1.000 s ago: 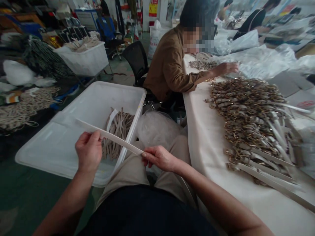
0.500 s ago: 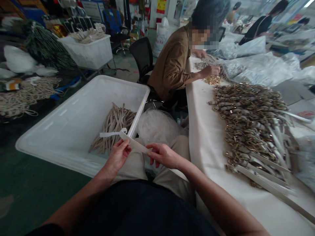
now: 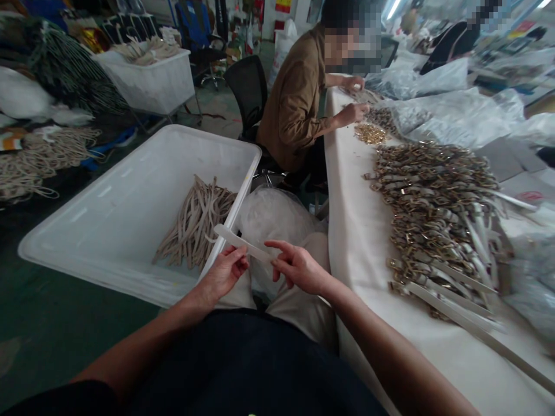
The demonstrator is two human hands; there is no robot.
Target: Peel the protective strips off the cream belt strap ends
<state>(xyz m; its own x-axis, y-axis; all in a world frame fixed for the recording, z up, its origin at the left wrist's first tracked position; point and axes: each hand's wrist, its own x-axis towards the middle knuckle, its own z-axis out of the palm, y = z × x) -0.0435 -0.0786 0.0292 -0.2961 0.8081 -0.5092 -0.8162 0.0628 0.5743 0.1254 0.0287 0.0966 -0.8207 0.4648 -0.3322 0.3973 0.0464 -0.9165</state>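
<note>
Cream strap [image 3: 240, 241] pinched between left hand [image 3: 223, 274] and right hand [image 3: 299, 268], against the white bin [image 3: 99, 225] rim; clear bag [image 3: 273, 216] just behind, buckled straps [image 3: 433, 196] heaped on the table [image 3: 359, 242].

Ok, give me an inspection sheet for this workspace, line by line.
Surface: table under a white cloth, at the person's right.
Job's things: pale strap held over the lap; white bin at left holds a heap of loose straps.
Clutter: pile of buckled straps on the table; gold buckles beyond it; clear plastic bag between bin and table.
Grippers: left hand and right hand both pinch the pale strap.
Cables: nothing seen; cord bundles lie on the floor at left.
Surroundings: co-worker seated at the table on a black chair; second bin behind.
</note>
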